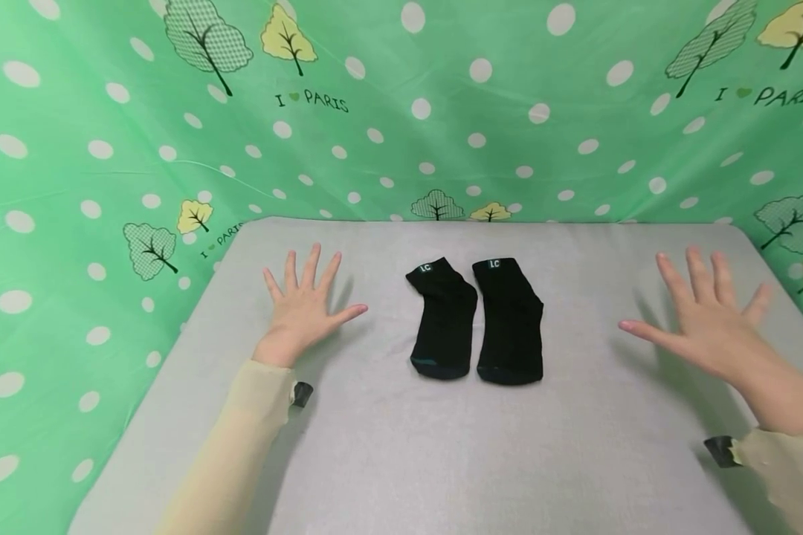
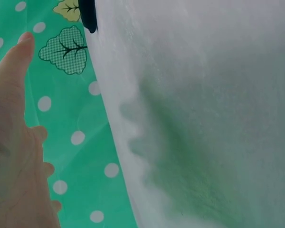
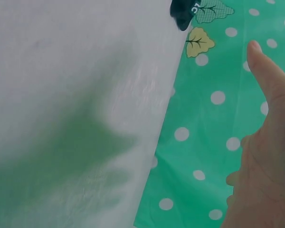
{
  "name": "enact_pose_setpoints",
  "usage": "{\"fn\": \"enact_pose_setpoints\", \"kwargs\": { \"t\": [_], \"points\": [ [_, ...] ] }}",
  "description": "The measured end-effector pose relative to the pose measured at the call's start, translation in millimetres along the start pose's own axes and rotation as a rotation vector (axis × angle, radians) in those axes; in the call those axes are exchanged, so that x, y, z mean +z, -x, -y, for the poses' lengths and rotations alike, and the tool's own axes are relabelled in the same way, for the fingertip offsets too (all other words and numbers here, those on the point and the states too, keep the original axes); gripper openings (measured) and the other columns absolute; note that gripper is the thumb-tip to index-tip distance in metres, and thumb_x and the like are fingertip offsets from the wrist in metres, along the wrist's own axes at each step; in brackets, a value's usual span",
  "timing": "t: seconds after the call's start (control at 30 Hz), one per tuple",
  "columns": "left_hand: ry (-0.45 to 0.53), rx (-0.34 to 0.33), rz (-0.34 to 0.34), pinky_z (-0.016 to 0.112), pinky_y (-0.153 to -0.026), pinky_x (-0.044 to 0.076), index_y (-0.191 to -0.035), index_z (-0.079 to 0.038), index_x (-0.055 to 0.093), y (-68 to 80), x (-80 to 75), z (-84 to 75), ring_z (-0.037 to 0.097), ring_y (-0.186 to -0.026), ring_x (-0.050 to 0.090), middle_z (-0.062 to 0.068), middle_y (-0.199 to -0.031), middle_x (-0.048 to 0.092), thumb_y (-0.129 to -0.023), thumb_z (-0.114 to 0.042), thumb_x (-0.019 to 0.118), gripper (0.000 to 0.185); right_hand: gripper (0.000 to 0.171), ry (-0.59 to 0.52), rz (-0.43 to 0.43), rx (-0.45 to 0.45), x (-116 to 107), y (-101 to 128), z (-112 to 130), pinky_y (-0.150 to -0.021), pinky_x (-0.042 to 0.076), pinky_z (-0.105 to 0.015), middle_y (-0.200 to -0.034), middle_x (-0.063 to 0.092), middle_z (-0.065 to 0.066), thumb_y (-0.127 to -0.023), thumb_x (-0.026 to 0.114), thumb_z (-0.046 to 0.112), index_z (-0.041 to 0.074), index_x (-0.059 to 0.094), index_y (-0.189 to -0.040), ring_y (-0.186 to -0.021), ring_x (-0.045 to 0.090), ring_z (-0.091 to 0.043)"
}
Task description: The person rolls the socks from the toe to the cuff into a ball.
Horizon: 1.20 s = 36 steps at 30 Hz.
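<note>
Two black socks lie flat side by side in the middle of the grey table [image 1: 388, 461], the left sock [image 1: 444, 319] and the right sock [image 1: 509, 323], each with a small white "LC" label at the cuff. My left hand [image 1: 304, 301] hovers spread to the left of them, fingers straight, holding nothing. My right hand [image 1: 705, 316] hovers spread to the right, also empty. The left wrist view shows the left hand [image 2: 14, 156] beside the table surface [image 2: 204, 118]; the right wrist view shows the right hand [image 3: 266, 156] and a sock edge [image 3: 182, 14].
A green curtain [image 1: 401, 111] with white dots and tree prints surrounds the table at the back and both sides. Pale sleeves cover both forearms. The table's rounded corners show at the far left and far right.
</note>
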<state>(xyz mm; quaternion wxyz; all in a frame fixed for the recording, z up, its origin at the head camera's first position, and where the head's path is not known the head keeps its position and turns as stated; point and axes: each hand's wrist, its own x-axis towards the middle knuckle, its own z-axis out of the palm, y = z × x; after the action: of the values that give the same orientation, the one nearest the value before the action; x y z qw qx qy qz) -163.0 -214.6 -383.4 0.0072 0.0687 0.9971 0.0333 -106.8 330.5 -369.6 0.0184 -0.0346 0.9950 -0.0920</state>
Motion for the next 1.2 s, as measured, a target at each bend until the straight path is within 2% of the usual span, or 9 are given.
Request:
{"fn": "enact_pose_setpoints", "kwargs": {
  "t": [0.73, 1.2],
  "points": [
    [0.008, 0.017, 0.011, 0.076, -0.111, -0.012, -0.161, -0.031, 0.003, -0.5, 1.8, -9.4, 0.047, -0.153, -0.009, 0.005, -0.169, -0.010, -0.081, -0.085, 0.046, 0.106, 0.112, -0.011, -0.007, -0.066, 1.6, -6.4, 12.6, -0.098, -0.021, -0.083, -0.164, -0.027, -0.012, -0.087, 0.058, 0.069, 0.023, -0.014, -0.159, -0.148, -0.030, -0.041],
    [0.018, 0.043, 0.001, 0.076, -0.113, -0.010, -0.161, -0.030, 0.007, -1.2, 6.5, -17.1, 0.048, -0.153, -0.007, 0.005, -0.170, -0.008, -0.081, -0.084, 0.048, 0.105, 0.110, -0.012, 0.004, -0.092, 1.6, -10.9, 29.6, -0.100, -0.016, -0.084, -0.165, -0.022, -0.016, -0.088, 0.057, 0.069, 0.020, -0.011, -0.160, -0.150, -0.027, -0.041]
  ]
}}
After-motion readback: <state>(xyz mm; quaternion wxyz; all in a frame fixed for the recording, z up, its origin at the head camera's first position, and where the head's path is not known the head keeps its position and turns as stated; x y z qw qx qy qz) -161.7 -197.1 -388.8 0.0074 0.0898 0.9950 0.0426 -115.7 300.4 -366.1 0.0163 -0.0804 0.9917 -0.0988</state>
